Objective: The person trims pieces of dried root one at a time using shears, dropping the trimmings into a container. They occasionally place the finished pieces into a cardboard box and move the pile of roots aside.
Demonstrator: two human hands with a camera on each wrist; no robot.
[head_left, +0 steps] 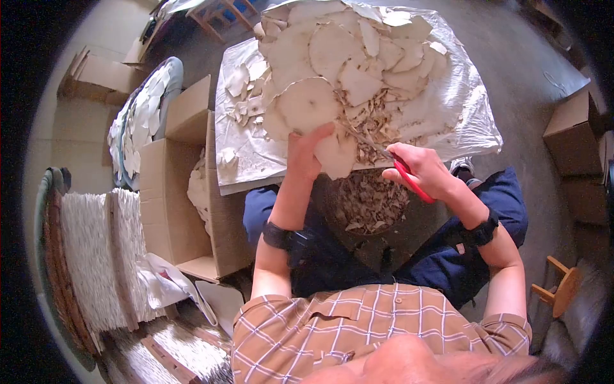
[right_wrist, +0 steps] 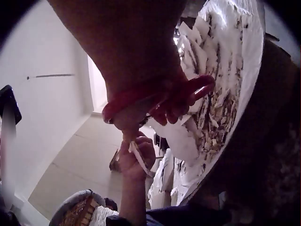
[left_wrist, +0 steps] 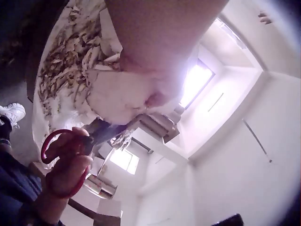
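My left hand [head_left: 304, 152] pinches a pale, thin, flat piece [head_left: 339, 155] at the table's near edge. In the left wrist view the piece [left_wrist: 117, 94] is broad with an uneven outline. My right hand [head_left: 425, 168] grips red-handled scissors [head_left: 410, 180], fingers through the loops. Their dark blades [left_wrist: 106, 131] point toward the held piece and overlap its edge in the left wrist view. A heap of similar pale pieces [head_left: 332, 50], some round with brown rims, covers the table beyond both hands. Brown-edged trimmings [head_left: 377, 125] lie beside the blades.
White sheeting [head_left: 470, 121] covers the table. Below its near edge, between the knees, a container holds many trimmings [head_left: 368, 201]. An open cardboard box [head_left: 173, 205] stands at the left, near racks of pale pieces [head_left: 96, 249]. A small wooden stool [head_left: 566, 288] is at the right.
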